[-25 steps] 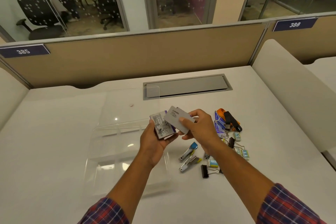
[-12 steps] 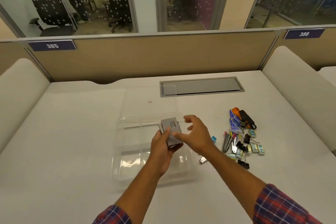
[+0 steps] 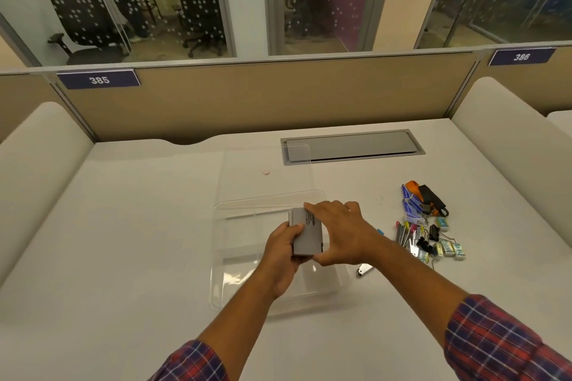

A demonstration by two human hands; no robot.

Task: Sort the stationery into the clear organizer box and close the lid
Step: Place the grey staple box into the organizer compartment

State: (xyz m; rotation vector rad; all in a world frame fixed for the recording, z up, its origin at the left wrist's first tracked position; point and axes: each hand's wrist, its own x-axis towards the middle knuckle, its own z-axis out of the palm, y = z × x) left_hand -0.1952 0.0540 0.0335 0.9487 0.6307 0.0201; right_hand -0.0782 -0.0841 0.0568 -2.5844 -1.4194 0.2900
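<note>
Both hands over the clear organizer box (image 3: 236, 260) now. The left hand (image 3: 286, 254) has a snug grip on the side of the grey boxes (image 3: 305, 233), and the right hand (image 3: 343, 235) pinches them end to end. They look like flat, matte card, stacked. If the grip slackens, the top one may slide off or land across a thin clear divider. The glossy lid (image 3: 266, 164) lies open behind them on the desk (image 3: 139, 226).

white desk (image 3: 123, 226) | grey cable hatch (image 3: 353, 147) | tan partition (image 3: 263, 96) | plate 385 (image 3: 99, 80) | plate 386 (image 3: 521, 56) | office chair (image 3: 89, 25) behind glass
</note>
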